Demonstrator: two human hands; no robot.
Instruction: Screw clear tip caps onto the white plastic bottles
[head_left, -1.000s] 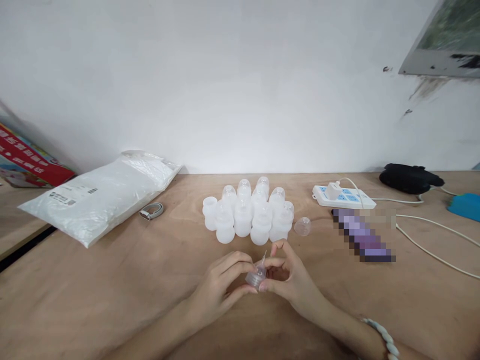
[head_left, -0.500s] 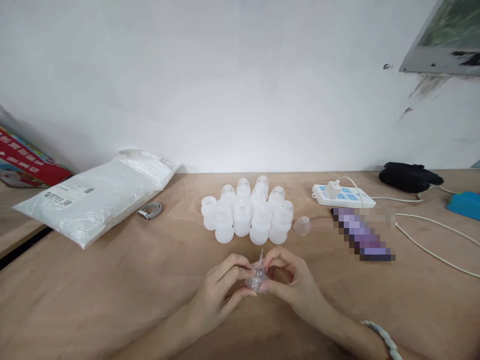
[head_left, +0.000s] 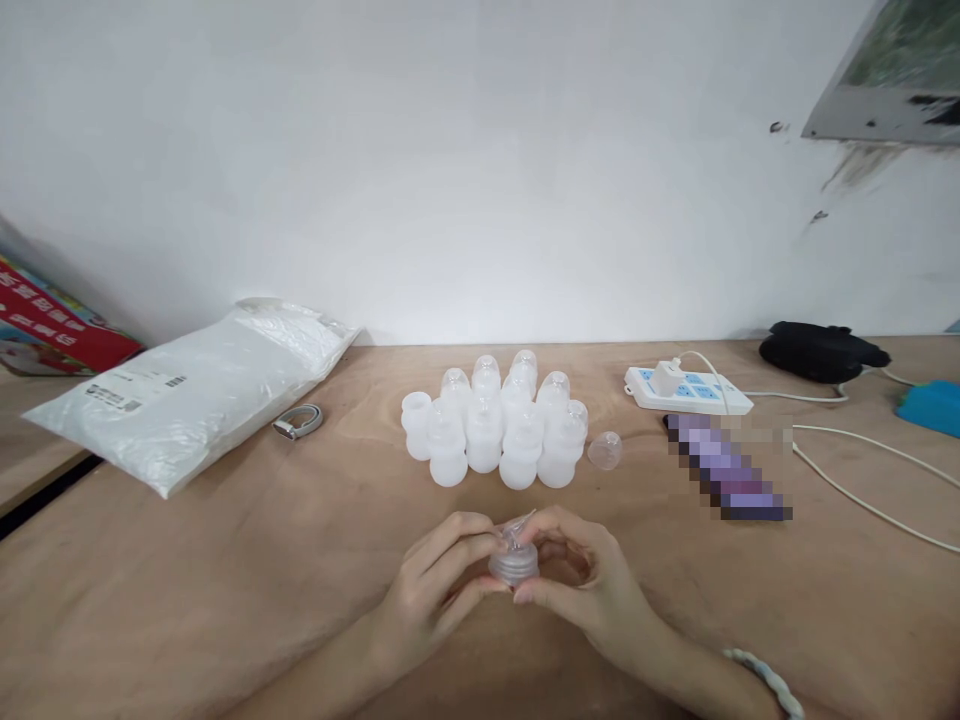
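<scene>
and here's the small clear cap (head_left: pixel 514 560), a ribbed ring with a thin pointed tip sticking up, held just above the table (head_left: pixel 225 600) at the front middle. the left hand (head_left: pixel 435 590) pinches it from its side, thumb and forefinger closed on the ribbed part, the other fingers curled under. the right hand (head_left: pixel 581 580) meets it from the other side, fingertips closed on the same cap, forefinger arched over the top. both hands are narrow and both grip that one piece. a pale beaded bracelet (head_left: pixel 765 680) sits on the right wrist.

just behind the hands, a tight cluster of little white bottles (head_left: pixel 495 430) stands upright in rows. most are topped with clear domed lids, but the one at the far left end is open-mouthed. just beside the cluster on its right, a loose clear lid (head_left: pixel 604 450) lies on the wood. further right there's a blurred purple thing (head_left: pixel 727 468), and behind it a white power strip (head_left: pixel 686 390) with a plug in it. a white cable (head_left: pixel 862 505) trails off to the right edge. there's a black object (head_left: pixel 821 352) by the wall and something blue (head_left: pixel 930 405) at the edge. over on the left lies a big white plastic bag (head_left: pixel 195 390) with a label, a small grey loop (head_left: pixel 298 421) just beside it, and a red box (head_left: pixel 52 325) at the far left.
</scene>
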